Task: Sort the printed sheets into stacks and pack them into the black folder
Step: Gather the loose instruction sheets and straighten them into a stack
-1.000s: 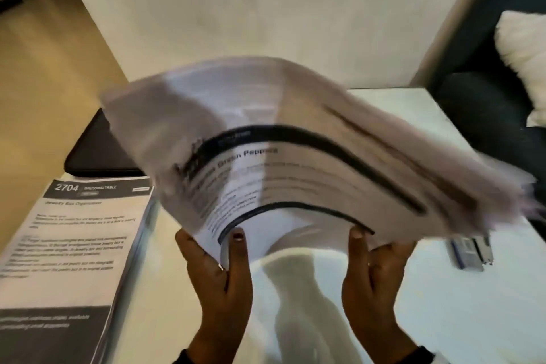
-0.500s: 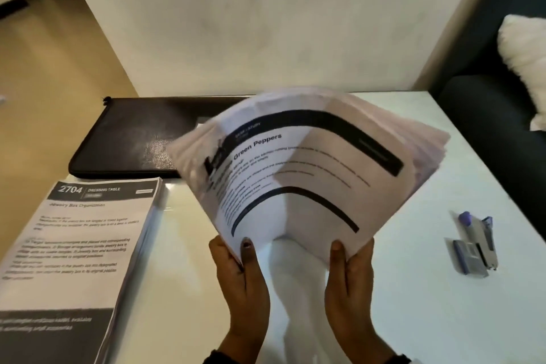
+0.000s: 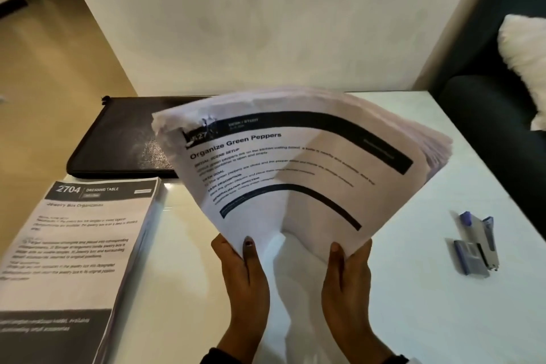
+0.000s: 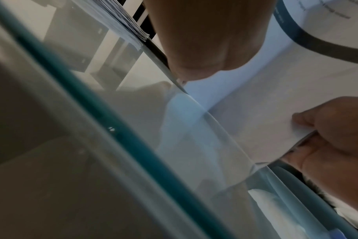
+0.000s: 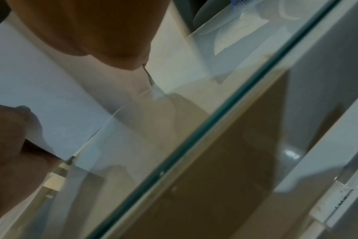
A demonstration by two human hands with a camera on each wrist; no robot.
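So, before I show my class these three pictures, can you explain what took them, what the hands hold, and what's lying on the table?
No machine here: a person wears three cameras. The head view looks down from the forehead; the other two sit on the wrists, very close and blurry.

The left hand and right hand grip the near edge of a thick bundle of printed sheets, thumbs on top, its top page headed "Organize Green Peppers".

On the white table lie a second stack of sheets at the left, a closed black folder behind it, and a stapler at the right.
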